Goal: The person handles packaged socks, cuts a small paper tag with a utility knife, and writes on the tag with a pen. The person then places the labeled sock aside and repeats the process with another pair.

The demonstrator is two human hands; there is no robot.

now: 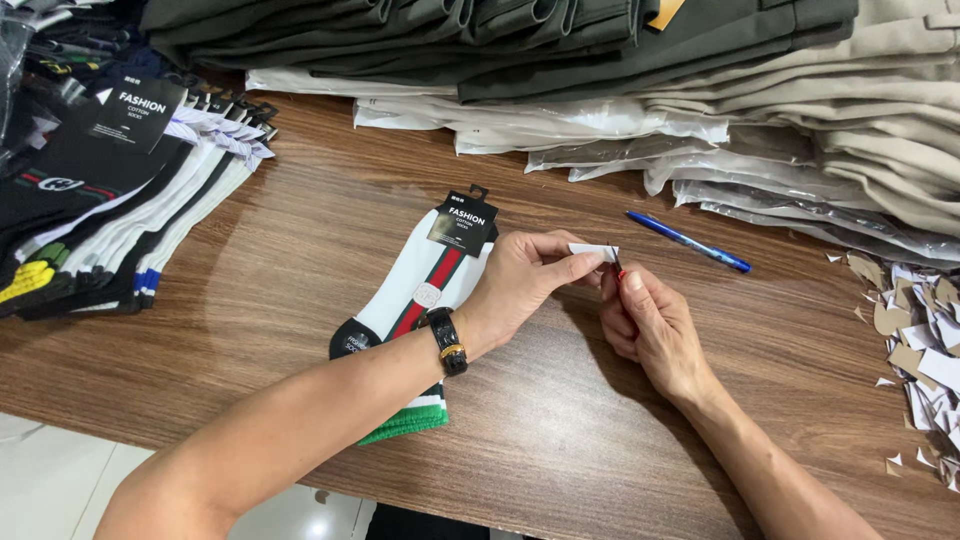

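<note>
The left hand point(522, 280) was raised a little above the wooden table point(300, 220), and its thumb and fingertips pinched a small white paper label point(594, 251). The right hand point(648, 325) was just beside it, with the fingers curled closed around a small thing with a red tip point(619, 270), which met the lower edge of the label; what kind of tool it was I could not tell. On the left wrist there was a black watch point(446, 341) with a gold part.

Under the left forearm a pair of white socks point(420, 290) lay flat on the table, with a red and green stripe, a black toe and a black card tag point(463, 220) at the top. A blue pen point(688, 241) lay on the table behind the hands, apart from them. At the left edge a row of other socks point(130, 220) was fanned out. Behind, there were folded clothes in clear bags point(620, 130). At the right edge a heap of paper scraps point(915, 330) lay on the wood.
</note>
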